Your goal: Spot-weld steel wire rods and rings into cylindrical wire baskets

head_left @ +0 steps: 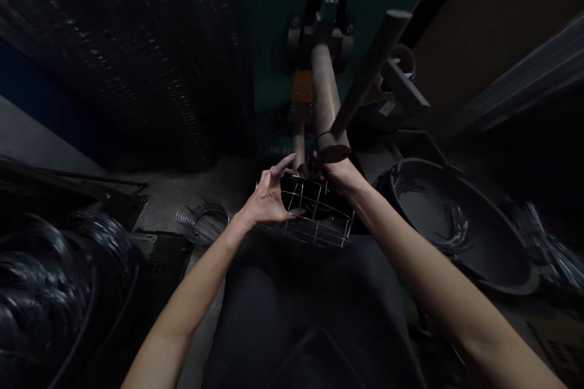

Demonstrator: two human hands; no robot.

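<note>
Far left on floor: black wire coils [50,279] piled up, small loose wire bundle [203,219] just beside lap. Left hand [269,197] has fingers fanned, thumb and fingertips pinching left edge of wire mesh basket [319,219]. Basket sits at far edge of lap, butted against machine arm [326,97]. Right hand [344,176] on basket's far right corner, grip hidden, can't tell tbh. Basket looks boxed already; guessing joints remain. Black tub [456,225] at right, few wire pieces inside.

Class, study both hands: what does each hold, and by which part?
The left hand clasps the wire cage by its left side. The right hand sits at the cage's far right corner; whether it grips is too dark to tell.
</note>
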